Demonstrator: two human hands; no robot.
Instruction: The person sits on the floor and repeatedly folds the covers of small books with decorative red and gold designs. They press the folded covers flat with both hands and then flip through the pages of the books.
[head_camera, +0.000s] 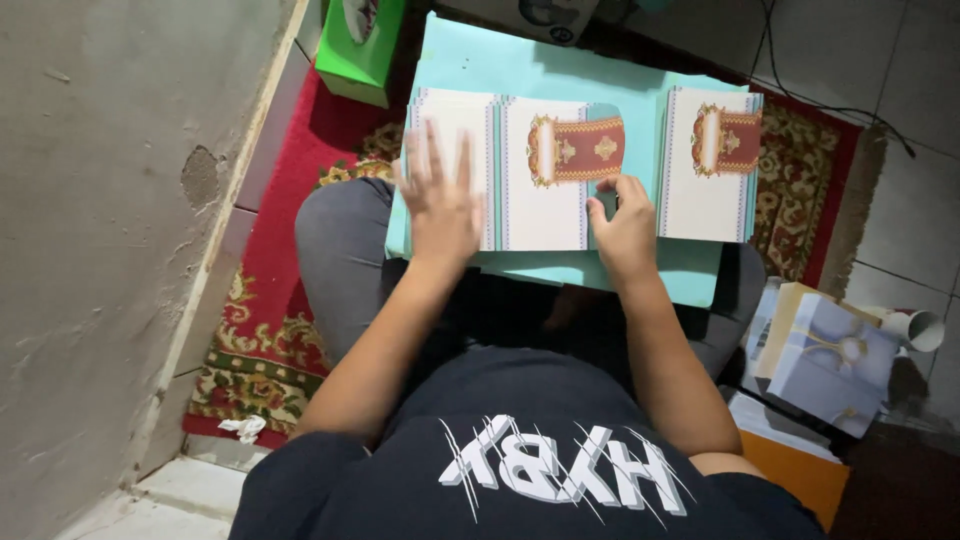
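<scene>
My left hand (440, 200) lies flat, fingers spread, on a stack of white printed cards (452, 115) on a light blue board (560, 70) across my lap. My right hand (625, 225) presses its fingertips on the middle card (545, 200), which bears a red and gold ornament (580, 150). A second stack of the same cards (705, 185) lies to the right of that hand, untouched.
A grey wall runs along the left. A red patterned rug (265, 340) covers the floor under me. A green tissue box (360, 45) stands at the top left. Pale blue boxes with ribbon (830, 360) and an orange box (790, 470) lie at the right.
</scene>
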